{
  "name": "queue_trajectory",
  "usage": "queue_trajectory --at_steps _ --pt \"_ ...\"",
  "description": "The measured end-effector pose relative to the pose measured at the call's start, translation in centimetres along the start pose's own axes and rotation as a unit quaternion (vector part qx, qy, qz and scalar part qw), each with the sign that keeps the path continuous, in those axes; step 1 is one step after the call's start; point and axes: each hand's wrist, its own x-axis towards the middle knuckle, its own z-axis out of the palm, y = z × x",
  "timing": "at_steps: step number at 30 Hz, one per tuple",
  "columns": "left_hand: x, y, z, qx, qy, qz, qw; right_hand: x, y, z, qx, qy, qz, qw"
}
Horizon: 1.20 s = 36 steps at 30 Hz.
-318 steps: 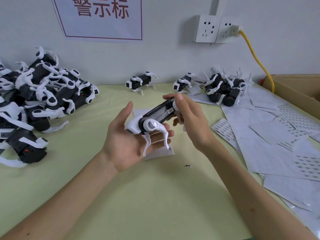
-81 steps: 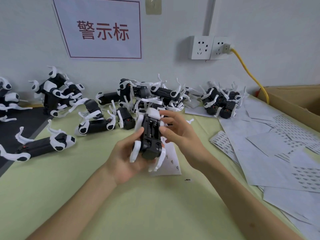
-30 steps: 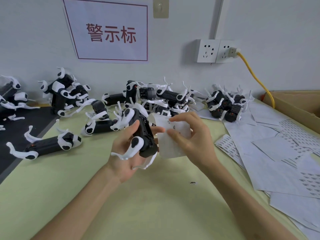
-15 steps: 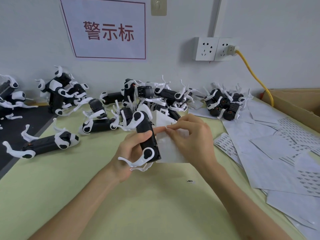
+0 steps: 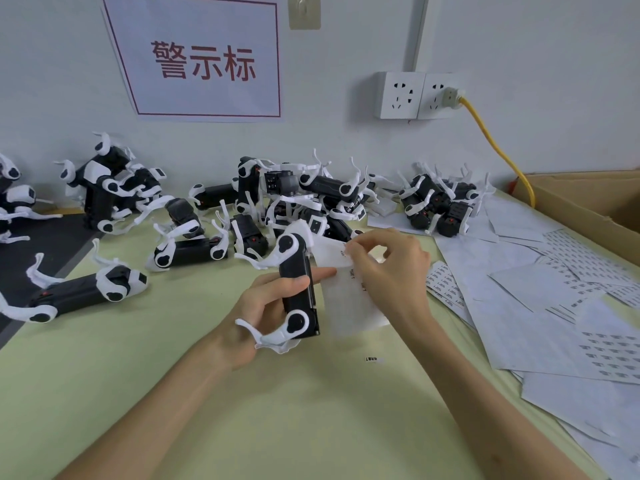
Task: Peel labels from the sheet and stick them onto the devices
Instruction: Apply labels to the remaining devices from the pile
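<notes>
The pale green desk (image 5: 277, 427) carries black-and-white devices (image 5: 294, 195) heaped at the middle near the wall, a smaller cluster (image 5: 436, 206) to the right, and a lone device (image 5: 79, 292) lying on its side at the left front. A black mat (image 5: 31, 258) covers the desk's left edge. Loose label sheets (image 5: 536, 306) overlap across the right side, and one small label (image 5: 371, 359) lies alone on the bare surface.

The device (image 5: 298, 289) is hiding most fingers of your left hand (image 5: 251, 315). Your right hand (image 5: 391, 271) is covering the top edge of the label sheet (image 5: 346, 306), whose print is showing too small to read. The frame's edge is cutting off the cardboard box (image 5: 588, 199) on your right and the outermost devices (image 5: 14, 195) on your left.
</notes>
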Motion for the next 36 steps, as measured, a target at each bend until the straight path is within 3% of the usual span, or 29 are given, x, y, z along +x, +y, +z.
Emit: queue_trajectory --at_steps 5,10,13,20,25,30,36 --pt "0.7 -0.1 -0.3 -0.057 0.087 0.063 0.993 0.7 0.1 -0.8 0.132 0.006 -0.007 0.991" --pt "1.1 0.2 -1.5 -0.162 0.193 0.154 0.955 0.2 0.0 -0.1 0.151 -0.039 -0.041 0.987" --pt "0.9 0.8 -2.0 -0.187 0.189 0.163 0.950 -0.3 -0.1 0.3 0.152 -0.073 -0.074 0.983" --pt "0.4 1.0 -1.4 -0.134 0.061 0.124 0.981 -1.0 0.1 0.6 0.114 -0.128 -0.154 0.973" --pt "0.4 0.6 -0.5 -0.100 0.054 0.088 0.990 -0.8 0.3 0.7 0.088 -0.124 -0.176 0.973" --pt "0.5 0.4 -0.5 -0.115 0.071 0.083 0.987 -0.9 0.3 0.7 0.085 -0.104 -0.163 0.977" --pt "0.4 0.5 -0.8 -0.140 0.088 0.088 0.982 -0.5 -0.1 0.4 0.110 -0.105 -0.080 0.985"
